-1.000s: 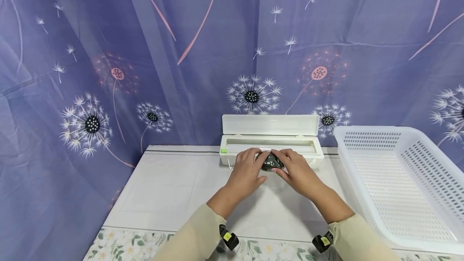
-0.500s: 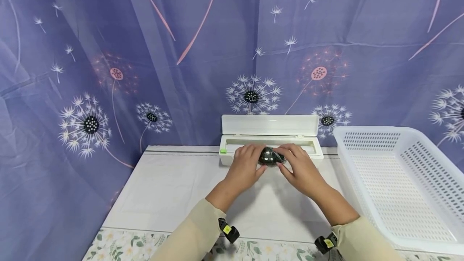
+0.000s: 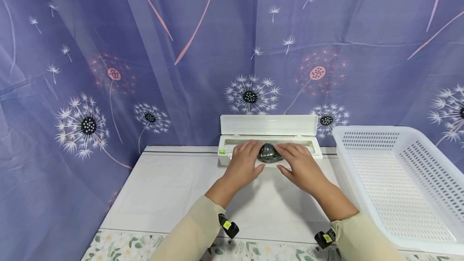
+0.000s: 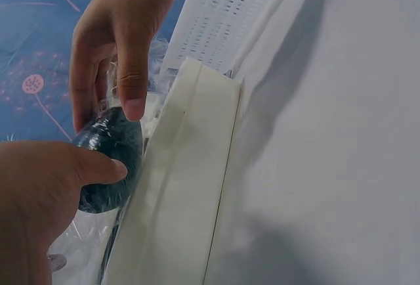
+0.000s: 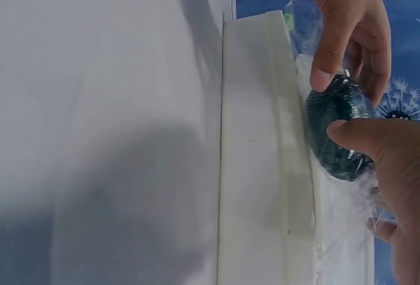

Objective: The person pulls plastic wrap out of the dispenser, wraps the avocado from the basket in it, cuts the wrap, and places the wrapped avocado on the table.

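Observation:
Between my two hands is a dark green, egg-shaped thing (image 3: 269, 154) wrapped in clear cling film, glossy where the film lies tight. My left hand (image 3: 243, 160) grips its left end, thumb on the near side in the left wrist view. From the other end my right hand (image 3: 301, 166) holds it, the thumb pressed on its surface in the right wrist view. Loose cling film (image 5: 344, 226) bunches around the right hand's end. Directly below and behind is a white cling film dispenser (image 3: 315, 154), its lid (image 3: 268, 125) raised. The hands hide the middle of the dispenser.
A white perforated plastic basket (image 3: 353, 196) stands at the right of the table (image 3: 163, 192). Behind the table hangs a purple curtain (image 3: 195, 92) with dandelion prints. A green tab (image 3: 222, 152) marks the dispenser's left end.
Both hands have moved slightly forward over the dispenser with the wrapped thing. It has turned between the fingers, and more of its smooth side shows.

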Demonstrator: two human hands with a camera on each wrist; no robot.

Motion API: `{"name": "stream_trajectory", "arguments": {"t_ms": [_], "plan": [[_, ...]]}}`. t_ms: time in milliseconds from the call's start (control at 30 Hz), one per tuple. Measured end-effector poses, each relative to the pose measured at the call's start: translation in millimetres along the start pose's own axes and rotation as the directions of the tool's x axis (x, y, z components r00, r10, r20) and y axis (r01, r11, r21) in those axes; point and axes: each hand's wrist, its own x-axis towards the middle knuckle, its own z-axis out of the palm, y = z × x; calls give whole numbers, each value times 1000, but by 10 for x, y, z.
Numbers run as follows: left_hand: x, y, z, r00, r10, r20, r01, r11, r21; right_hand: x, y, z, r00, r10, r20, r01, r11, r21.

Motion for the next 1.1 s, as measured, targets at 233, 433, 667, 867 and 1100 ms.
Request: {"name": "stream_trajectory", "arguments": {"t_ms": [233,433,667,867,1100], "plan": [[66,-43,55,999,-45,27,44,999,16,44,74,111,999,51,6,-51,998,44],[112,-74,101,999,-43,9,43,999,28,74,130,187,998,59,-23,-57,997,49],[124,-102,132,999,-31,-31,31,1000,-3,114,166,201,998,25,-64,-23,1000,21],[128,-100,140,995,-19,-101,17,1000,-20,120,170,178,997,31,-72,-29,999,25],[137,-89,126,984,2,-176,-9,999,-40,140,167,157,992,47,-121,-42,998,44]]}}
